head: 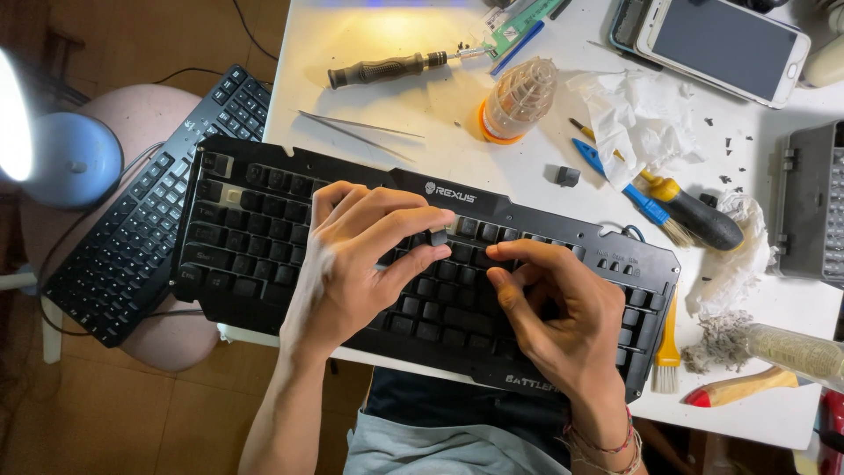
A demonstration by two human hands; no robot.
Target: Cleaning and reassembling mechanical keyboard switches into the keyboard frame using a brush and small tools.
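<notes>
Now the left hand (352, 255) pinched a dark keycap (438, 237) between thumb and forefinger, over the black keyboard (264, 229) lying left-to-right across the tabletop (440, 114). Just right, the right hand (554, 303) rested curled on the keys, fingertips nearly touching the cap.

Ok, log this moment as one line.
left hand: pinching keycap | right hand: fingers on black keyboard | white table

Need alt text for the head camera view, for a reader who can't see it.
Two bare hands work over a black keyboard on a white table: the left hand pinches a dark keycap, the right hand rests fingertips on the keys. Around it lie a screwdriver, tweezers, brushes, tissue and a phone.
</notes>
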